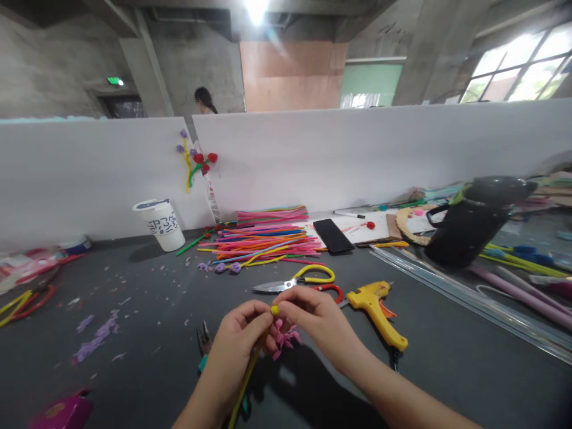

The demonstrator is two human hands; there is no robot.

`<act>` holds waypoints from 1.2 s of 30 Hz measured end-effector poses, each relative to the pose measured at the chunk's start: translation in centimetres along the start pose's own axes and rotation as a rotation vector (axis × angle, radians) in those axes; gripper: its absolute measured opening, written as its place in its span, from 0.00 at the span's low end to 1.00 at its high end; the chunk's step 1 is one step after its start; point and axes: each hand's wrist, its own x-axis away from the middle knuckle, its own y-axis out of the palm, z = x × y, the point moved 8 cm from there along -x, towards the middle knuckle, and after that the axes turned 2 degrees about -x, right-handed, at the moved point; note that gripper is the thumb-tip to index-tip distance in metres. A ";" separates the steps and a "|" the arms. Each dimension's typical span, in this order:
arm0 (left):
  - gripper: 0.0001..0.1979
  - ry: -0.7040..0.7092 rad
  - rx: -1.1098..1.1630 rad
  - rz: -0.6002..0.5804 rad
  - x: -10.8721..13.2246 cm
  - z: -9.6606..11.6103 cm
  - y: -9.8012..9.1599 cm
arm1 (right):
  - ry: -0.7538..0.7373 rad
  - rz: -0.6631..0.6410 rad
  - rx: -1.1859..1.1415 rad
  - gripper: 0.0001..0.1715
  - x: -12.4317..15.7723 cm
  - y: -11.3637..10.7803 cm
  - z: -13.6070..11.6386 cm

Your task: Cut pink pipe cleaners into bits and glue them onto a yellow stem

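Yellow pipe cleaner (243,388): tip (274,310) between both hands; probably light, bendable, easily crushed.
Left hand (248,333): pinching just below the tip, likely the best hold.
Right hand (315,316): closed on the tip.

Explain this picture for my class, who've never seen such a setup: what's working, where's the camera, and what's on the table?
There's no machine: a person works bare-handed. One camera, worn on their head, looks forward and down. The left hand holds a yellow stem; the right hand touches its tip. Pink pieces show beneath the fingers; whether they're held is unclear. On the dark table are scissors, a yellow glue gun, pliers, coloured stems, a phone and a patterned cup.
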 end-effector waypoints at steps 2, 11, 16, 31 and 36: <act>0.06 0.039 -0.076 0.029 0.1 0.4 -0.1 | 0.144 -0.048 -0.206 0.08 -0.1 0.4 1.1; 0.07 0.155 -0.340 0.114 0.5 1.0 -0.4 | 0.203 -0.017 -0.152 0.07 0.0 0.5 2.0; 0.07 0.130 -0.330 0.119 0.5 0.9 -0.3 | 0.179 0.008 -0.158 0.08 0.0 0.6 1.9; 0.06 0.266 -0.416 0.138 0.6 2.0 -1.0 | 0.061 -0.041 -0.037 0.06 -0.3 -0.1 0.6; 0.06 0.465 -0.612 0.139 1.2 3.3 -0.5 | -0.153 0.104 0.253 0.05 0.3 -0.7 -1.3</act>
